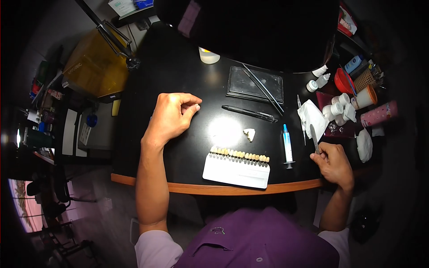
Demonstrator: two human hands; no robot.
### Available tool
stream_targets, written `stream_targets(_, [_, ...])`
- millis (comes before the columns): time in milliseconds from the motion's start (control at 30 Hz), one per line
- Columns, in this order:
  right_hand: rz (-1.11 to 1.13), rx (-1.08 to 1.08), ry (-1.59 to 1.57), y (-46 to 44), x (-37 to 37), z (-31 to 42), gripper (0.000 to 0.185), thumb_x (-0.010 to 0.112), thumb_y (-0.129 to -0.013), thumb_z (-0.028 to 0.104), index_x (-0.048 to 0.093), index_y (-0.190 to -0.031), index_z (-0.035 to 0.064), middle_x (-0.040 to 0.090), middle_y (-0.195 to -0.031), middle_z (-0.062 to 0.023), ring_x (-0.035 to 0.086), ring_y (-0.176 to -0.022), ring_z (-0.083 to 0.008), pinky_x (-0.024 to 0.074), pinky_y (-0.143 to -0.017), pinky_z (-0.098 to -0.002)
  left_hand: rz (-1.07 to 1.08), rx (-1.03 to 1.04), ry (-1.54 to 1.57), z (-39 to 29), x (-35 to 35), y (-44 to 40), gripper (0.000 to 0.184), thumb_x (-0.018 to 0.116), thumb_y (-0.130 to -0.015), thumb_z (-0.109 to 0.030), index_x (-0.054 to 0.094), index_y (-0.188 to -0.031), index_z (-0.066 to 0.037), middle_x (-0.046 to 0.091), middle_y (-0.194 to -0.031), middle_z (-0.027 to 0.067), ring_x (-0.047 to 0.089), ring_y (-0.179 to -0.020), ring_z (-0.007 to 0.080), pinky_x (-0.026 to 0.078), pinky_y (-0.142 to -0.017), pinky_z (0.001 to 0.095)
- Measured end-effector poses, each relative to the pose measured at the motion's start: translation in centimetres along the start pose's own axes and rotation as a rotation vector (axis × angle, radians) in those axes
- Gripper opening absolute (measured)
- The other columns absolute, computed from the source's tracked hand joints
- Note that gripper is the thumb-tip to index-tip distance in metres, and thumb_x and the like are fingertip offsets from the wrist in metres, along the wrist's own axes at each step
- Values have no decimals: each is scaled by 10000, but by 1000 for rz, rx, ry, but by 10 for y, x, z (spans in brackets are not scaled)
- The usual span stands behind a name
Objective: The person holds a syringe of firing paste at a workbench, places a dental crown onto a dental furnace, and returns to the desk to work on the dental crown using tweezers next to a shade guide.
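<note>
My left hand [172, 115] is raised over the left part of the black table, thumb and forefinger pinched. A tiny pale spot shows at the fingertips, too small to name. My right hand [334, 164], closed at the table's right front, grips a metal spatula [313, 132]. The spatula's blade lies over a crumpled white tissue [309, 114]. Left of that hand lies a syringe [287, 145] with a blue tip. Between my hands are a small white piece with a dark jagged edge [250, 134] and a tooth shade guide [237, 172] with a row of tooth-coloured tabs.
A black pen [249, 113] lies below a dark flat slab [243, 85] with thin brushes across it. Bottles, white jars [333, 110], a red bowl [343, 81] and a pink cylinder [380, 115] crowd the right side. A yellow-covered machine [96, 64] stands left; a dark screen overhangs the back.
</note>
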State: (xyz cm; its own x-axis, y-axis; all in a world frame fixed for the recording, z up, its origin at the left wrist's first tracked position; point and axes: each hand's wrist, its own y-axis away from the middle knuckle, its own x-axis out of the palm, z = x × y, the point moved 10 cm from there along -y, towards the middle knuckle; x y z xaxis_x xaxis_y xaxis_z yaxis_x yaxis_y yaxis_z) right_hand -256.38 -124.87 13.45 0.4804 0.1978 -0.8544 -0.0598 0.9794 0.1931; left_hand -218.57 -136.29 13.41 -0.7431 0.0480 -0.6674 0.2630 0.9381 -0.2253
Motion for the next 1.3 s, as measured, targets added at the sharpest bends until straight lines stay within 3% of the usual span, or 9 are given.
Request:
stream_targets(100, [-25, 13, 5, 1, 0, -9, 313, 788, -824, 87, 531, -682, -22, 496, -527, -129, 465, -452, -134, 393, -494, -334, -85, 9, -19, 5, -8, -1, 150, 743, -869, -19, 784, -1011, 9, 776, -904, 147, 741, -760, 171, 575, -677, 268])
stream_targets(433, [9, 118, -59, 1, 8, -29, 254, 843, -782, 66, 621, -713, -37, 582, -526, -113, 552, -454, -111, 422, -486, -297, -315, -18, -13, 17, -38, -2, 152, 744, -875, -8, 781, -1021, 13, 775, -870, 141, 733, -728, 145, 577, -683, 250])
stream_targets(633, [-215, -96, -4, 7, -15, 9, 163, 834, -778, 55, 718, -832, -46, 681, -684, -134, 623, -532, -156, 453, -510, -290, -604, -234, 168, 58, -92, 16, 191, 698, -928, 27, 736, -1114, 43, 757, -970, 150, 734, -857, 152, 595, -781, 249])
stream_targets(733, [-244, -425, -203, 24, -32, 83, 197, 843, -797, 94, 734, -889, -41, 709, -769, -126, 656, -582, -185, 490, -535, -312, -691, -292, 253, 72, -103, 26, 194, 694, -935, 21, 728, -1122, 57, 757, -980, 146, 730, -848, 152, 598, -787, 254])
stream_targets(900, [565, -845, -1123, 67, -7, 191, 141, 785, -892, 113, 726, -918, -13, 698, -853, -114, 672, -686, -234, 551, -616, -353, -622, -273, 210, 72, -88, 18, 199, 716, -930, -10, 731, -1113, 64, 756, -968, 139, 721, -824, 139, 583, -739, 234])
stream_targets(967, [669, -922, -1287, 74, 2, 203, 119, 734, -928, 84, 704, -907, -30, 698, -909, -138, 671, -732, -240, 550, -610, -337, -596, -284, 181, 71, -84, 16, 193, 737, -919, -29, 741, -1093, 56, 751, -929, 119, 716, -810, 126, 579, -738, 226])
stream_targets(1133, [782, -972, -1461, 86, 20, 214, 229, 603, -1011, 149, 623, -1011, -79, 603, -871, -164, 602, -743, -292, 491, -648, -385, -543, -243, 117, 64, -81, 14, 188, 728, -913, -11, 743, -1088, 55, 754, -886, 98, 711, -783, 108, 566, -735, 222])
stream_targets(1167, [826, -1081, -1254, 93, 26, 221, 173, 596, -993, 109, 613, -971, -62, 576, -832, -168, 593, -718, -316, 493, -645, -393, -527, -266, 46, 60, -83, 14, 188, 731, -908, -15, 741, -1079, 63, 755, -855, 97, 709, -766, 102, 557, -733, 227])
stream_targets(1300, [1087, -1177, -1117, 128, 62, 216, 272, 574, -973, 120, 596, -1155, -80, 618, -998, -247, 628, -937, -400, 533, -837, -456, -637, -16, -401, 33, -97, 25, 122, 746, -784, -30, 691, -826, 70, 716, -727, 153, 712, -701, 190, 519, -663, 323])
